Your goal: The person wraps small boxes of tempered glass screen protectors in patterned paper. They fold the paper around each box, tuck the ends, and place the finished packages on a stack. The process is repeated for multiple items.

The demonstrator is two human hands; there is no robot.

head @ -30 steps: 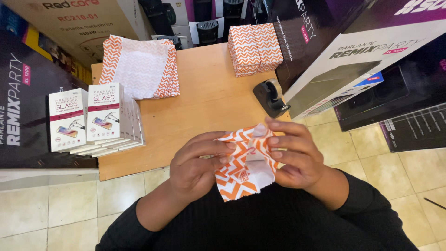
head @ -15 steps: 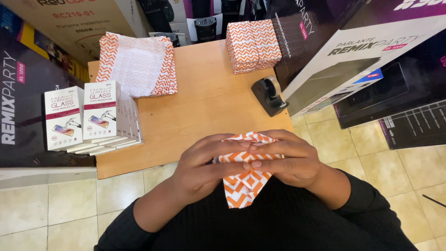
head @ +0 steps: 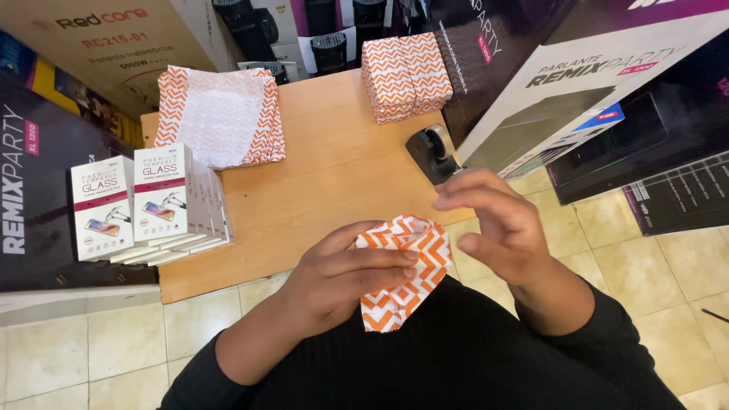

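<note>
The wrapped packet (head: pixel 402 269) is pinched in the left hand (head: pixel 342 277) just off the table (head: pixel 334 175) edge, while the right hand (head: pixel 497 224), fingers loosely spread and empty, is best brought to the black tape dispenser (head: pixel 431 152).

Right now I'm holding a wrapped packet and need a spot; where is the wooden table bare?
Bare wood lies mid-table, between the flat orange-and-white zigzag wrapping sheets, the black tape dispenser and the left hand. The left edge is crowded with white flat boxes; the far corner holds wrapped zigzag packets.
</note>
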